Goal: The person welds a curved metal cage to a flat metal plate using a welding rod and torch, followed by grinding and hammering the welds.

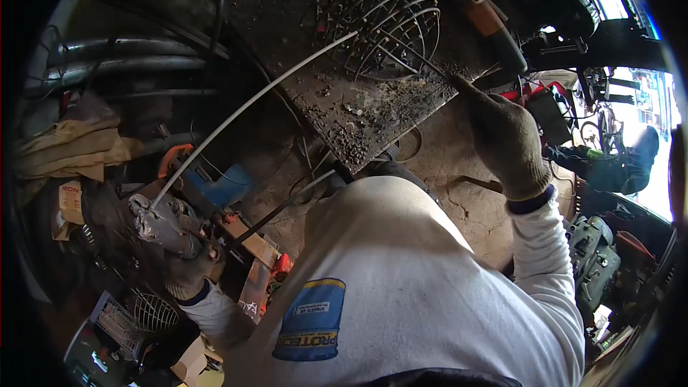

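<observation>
A domed cage of curved metal bars (387, 18) stands on a dark, grit-covered metal tabletop (333, 104). My right hand (505, 140), in a grey-brown knit glove, is closed on a thin dark rod (416, 54) whose far end reaches the cage. A long pale metal rod (261, 93) runs from the cage down to the left. Its lower end meets a grey, lumpy piece with a ragged whitish tip (165, 226). My gloved left hand (190, 269) appears closed against that piece; shadow hides most of its fingers.
An angle grinder (491, 25) lies at the table's right edge. To the left are large metal pipes (129, 57), tan cloth (68, 147) and a blue object (226, 186). Metal machine parts (593, 258) sit at right. Another person (620, 165) is at the far right.
</observation>
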Tool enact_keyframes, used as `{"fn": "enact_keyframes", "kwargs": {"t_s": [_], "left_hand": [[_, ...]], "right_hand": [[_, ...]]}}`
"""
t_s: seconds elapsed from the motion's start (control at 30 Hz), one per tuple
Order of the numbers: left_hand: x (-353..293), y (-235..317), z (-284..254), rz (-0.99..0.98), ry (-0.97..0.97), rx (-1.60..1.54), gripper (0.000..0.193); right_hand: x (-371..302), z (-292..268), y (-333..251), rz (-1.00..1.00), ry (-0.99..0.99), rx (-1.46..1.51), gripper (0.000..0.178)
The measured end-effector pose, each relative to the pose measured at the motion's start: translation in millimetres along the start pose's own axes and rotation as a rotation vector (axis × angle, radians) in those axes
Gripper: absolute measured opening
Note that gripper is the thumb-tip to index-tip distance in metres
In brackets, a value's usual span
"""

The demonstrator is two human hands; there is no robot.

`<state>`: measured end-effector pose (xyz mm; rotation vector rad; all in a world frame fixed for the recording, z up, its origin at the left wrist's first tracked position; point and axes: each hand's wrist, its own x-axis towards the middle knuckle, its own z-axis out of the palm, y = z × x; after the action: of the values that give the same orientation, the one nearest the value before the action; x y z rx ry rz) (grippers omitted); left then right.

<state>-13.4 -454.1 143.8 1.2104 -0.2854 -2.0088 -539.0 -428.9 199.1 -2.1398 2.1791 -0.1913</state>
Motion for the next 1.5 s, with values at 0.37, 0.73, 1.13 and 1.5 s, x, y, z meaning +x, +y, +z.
{"fn": "enact_keyframes", "kwargs": {"t_s": [0.37,0.73,1.13,1.5], "left_hand": [[24,3,-10,0.54,-0.167,1.304,0.059],[30,6,10,0.455,-0.09,1.36,0.057],[35,12,10,0.55,-0.095,1.52,0.066],[35,12,31,0.487,-0.174,1.288,0.036]], "right_hand": [[0,-4,-3,-0.004,-0.027,0.043,0.046],[-1,1,0,-0.059,0.034,0.029,0.047],[-1,-1,0,-0.031,0.0,0.021,0.049],[2,-3,-2,-0.031,-0.046,0.017,0.05]]}}
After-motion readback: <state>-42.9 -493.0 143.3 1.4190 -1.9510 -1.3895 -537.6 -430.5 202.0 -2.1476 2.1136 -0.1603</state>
